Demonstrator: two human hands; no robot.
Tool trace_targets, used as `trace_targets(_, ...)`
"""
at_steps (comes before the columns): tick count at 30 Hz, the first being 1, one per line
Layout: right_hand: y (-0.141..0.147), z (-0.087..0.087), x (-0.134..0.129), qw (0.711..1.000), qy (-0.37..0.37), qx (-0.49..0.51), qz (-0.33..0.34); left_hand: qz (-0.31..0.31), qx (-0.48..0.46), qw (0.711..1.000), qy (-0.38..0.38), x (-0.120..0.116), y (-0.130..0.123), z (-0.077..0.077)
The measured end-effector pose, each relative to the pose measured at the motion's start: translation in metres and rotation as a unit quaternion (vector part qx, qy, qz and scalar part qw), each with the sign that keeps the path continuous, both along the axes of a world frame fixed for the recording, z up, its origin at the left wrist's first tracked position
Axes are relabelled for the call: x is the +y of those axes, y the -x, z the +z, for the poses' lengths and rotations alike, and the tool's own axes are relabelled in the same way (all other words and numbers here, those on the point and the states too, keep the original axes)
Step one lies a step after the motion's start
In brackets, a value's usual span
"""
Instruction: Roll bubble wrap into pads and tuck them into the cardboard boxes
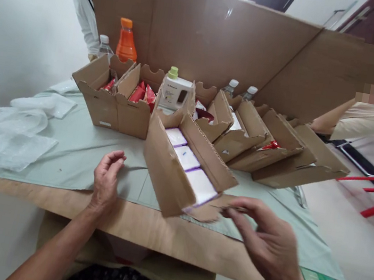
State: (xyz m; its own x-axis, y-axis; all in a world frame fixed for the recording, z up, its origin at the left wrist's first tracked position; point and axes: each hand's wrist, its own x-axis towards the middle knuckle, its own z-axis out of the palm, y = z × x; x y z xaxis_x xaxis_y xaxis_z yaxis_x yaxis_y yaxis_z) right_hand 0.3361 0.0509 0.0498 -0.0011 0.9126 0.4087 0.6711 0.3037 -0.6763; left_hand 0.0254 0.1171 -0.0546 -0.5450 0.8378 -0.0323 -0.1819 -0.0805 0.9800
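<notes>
In front of me an open cardboard box [160,169] sits at an angle near the table's front edge. Several white packs with purple edges [187,158] lie in a row inside it. My right hand [263,239] pinches the box's near end flap between thumb and fingers, and the flap is folded outward. To the left of the box, my left hand [106,179] hovers over the cloth with fingers curled, touching no box. Its fingertips are close together, and whether anything small is between them cannot be made out.
More cardboard boxes [124,117] with red packets stand in a row behind. A white bottle with a green cap [175,91] and an orange bottle [127,44] rise among them. Clear plastic wrap [11,139] lies left. A tall cardboard panel [217,44] closes the back; people stand beyond it.
</notes>
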Motion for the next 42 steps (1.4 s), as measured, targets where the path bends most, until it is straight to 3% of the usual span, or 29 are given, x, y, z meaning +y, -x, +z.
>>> trace_targets(3,-0.037,-0.013,-0.014,0.969,-0.051,0.119,-0.209,-0.047,0.030,0.998,0.004,-0.008,-0.007,0.004)
trace_targets(5,-0.051,-0.026,-0.020,0.935,-0.080,0.205,-0.277,-0.095,0.041,0.995,-0.003,-0.010,-0.016,0.006)
trace_targets(7,-0.056,-0.046,-0.026,0.917,-0.095,0.271,-0.278,-0.158,0.049,0.986,-0.008,-0.013,-0.025,0.006)
trace_targets(11,-0.053,-0.101,-0.039,0.911,-0.058,0.327,-0.245,-0.274,0.052,0.960,-0.038,-0.019,-0.039,0.004)
trace_targets(14,-0.046,-0.136,-0.042,0.925,-0.009,0.307,-0.224,-0.310,0.042,0.949,-0.040,-0.025,-0.047,0.006)
trace_targets(17,-0.043,-0.152,-0.038,0.937,0.004,0.281,-0.208,-0.314,0.039,0.948,-0.042,-0.033,-0.052,0.006)
trace_targets(21,-0.045,-0.153,-0.029,0.955,0.002,0.230,-0.185,-0.293,0.075,0.952,-0.038,-0.046,-0.054,-0.002)
trace_targets(25,-0.039,-0.143,-0.015,0.965,0.023,0.201,-0.165,-0.242,0.077,0.966,-0.047,-0.049,-0.048,-0.006)
trace_targets(30,-0.019,-0.122,0.037,0.959,-0.005,0.255,-0.121,-0.216,0.060,0.970,-0.093,-0.024,-0.046,-0.001)
trace_targets(34,-0.008,-0.118,0.073,0.940,0.008,0.328,-0.092,-0.230,0.050,0.969,-0.081,0.002,-0.049,-0.011)
trace_targets(38,-0.014,-0.126,0.067,0.931,0.065,0.349,-0.087,-0.233,0.054,0.970,-0.035,0.008,-0.050,-0.028)
trace_targets(42,-0.031,-0.135,0.046,0.971,0.094,0.177,-0.129,-0.263,0.055,0.963,-0.010,0.004,-0.047,-0.035)
